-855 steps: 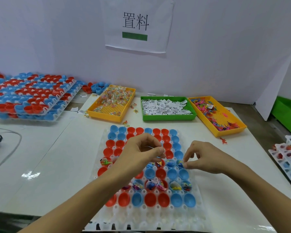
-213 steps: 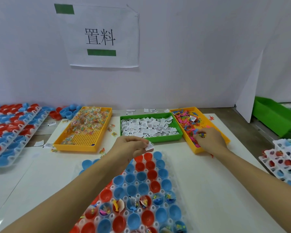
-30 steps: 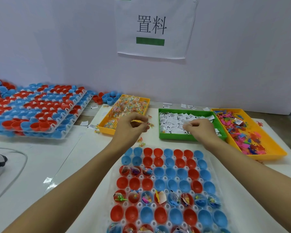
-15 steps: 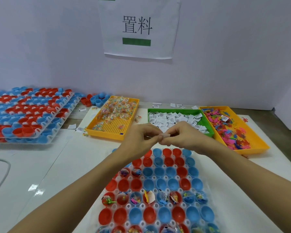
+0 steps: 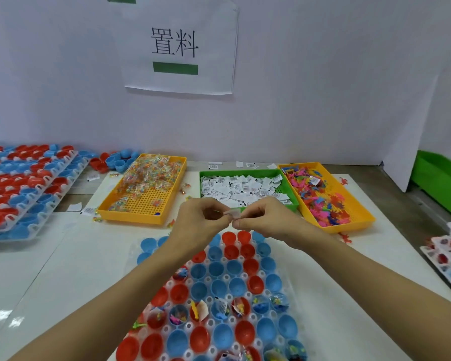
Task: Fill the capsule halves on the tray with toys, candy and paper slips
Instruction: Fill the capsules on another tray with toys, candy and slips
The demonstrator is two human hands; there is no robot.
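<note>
**Slip handoff over the tray**

Both hands meet mid-air: left hand [image 5: 202, 220] and right hand [image 5: 261, 220] pinch one paper slip [image 5: 232, 213] between fingertips. Directly below them sits the capsule tray [image 5: 310, 342], mostly empty halves, one filled row nearer the body. Just beyond the hands is the green slip bin [image 5: 288, 183]. I'd separate a single slip before dropping it.

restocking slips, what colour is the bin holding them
Green bin, seen in the head view, between two orange ones.
</note>
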